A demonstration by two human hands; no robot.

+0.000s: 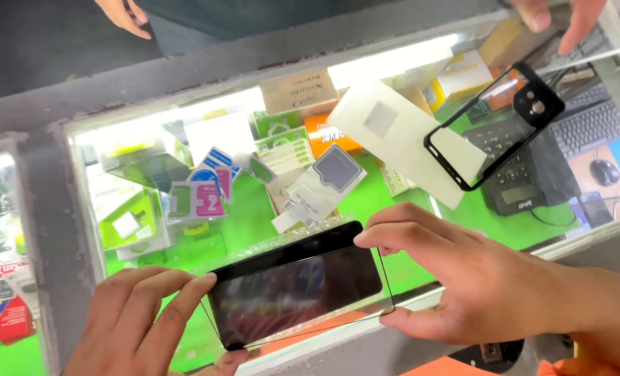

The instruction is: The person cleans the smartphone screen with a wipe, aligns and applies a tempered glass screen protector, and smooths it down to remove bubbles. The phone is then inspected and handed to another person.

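My left hand [132,322] and my right hand [463,282] hold a black smartphone [292,285] flat over a glass display counter [66,209]. A thin clear screen protector [386,296] lies over the phone's dark screen, its edge jutting past the right side. My left fingers pinch the protector's left edge at the phone's corner. My right thumb and fingers grip the phone's right end. A sheet of bubble wrap [282,240] shows behind the phone.
A clear phone case with black rim [494,125] and a white paper sleeve [400,136] lie on the glass. Small packets fill the lit green showcase below. A keyboard [592,125] and calculator [512,167] sit at right. Another person's hands [125,15] are at the far edge.
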